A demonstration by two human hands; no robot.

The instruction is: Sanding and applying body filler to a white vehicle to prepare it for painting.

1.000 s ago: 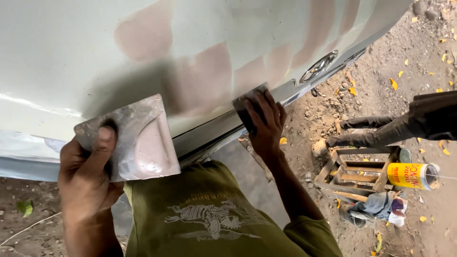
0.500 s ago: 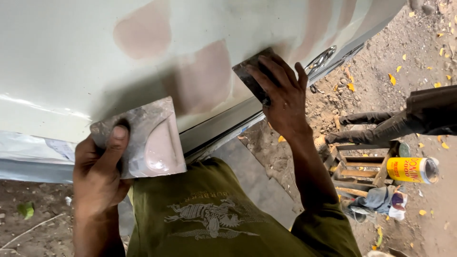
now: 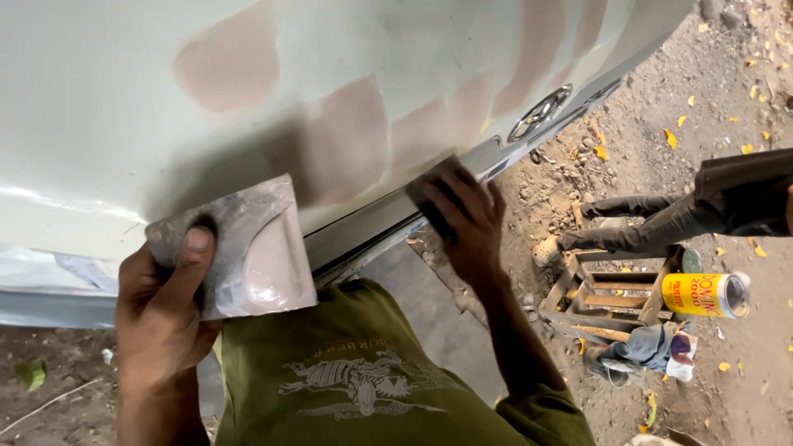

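A: What is the left hand point(image 3: 161, 318) holding?
B: A flat metal board point(image 3: 235, 248) with pink putty, gripped tight.
A: And the right hand point(image 3: 467, 227)?
B: It presses a dark sanding block point(image 3: 434, 198) on the pale car panel point(image 3: 248, 91).

Car panel point(image 3: 124, 124): smooth painted metal, pale, soft sheen, with dull pinkish matt filler patches point(image 3: 347, 140). Mixing board point(image 3: 239, 248): grey, scuffed, smeared with glossy wet pink filler. Spreader point(image 3: 434, 198): dark, matt. Shirt point(image 3: 363, 380): olive cotton cloth, printed. Crate point(image 3: 607, 297): rough bare wood. Can point(image 3: 706, 295): shiny yellow metal. Ground point(image 3: 727, 107): coarse dirt.
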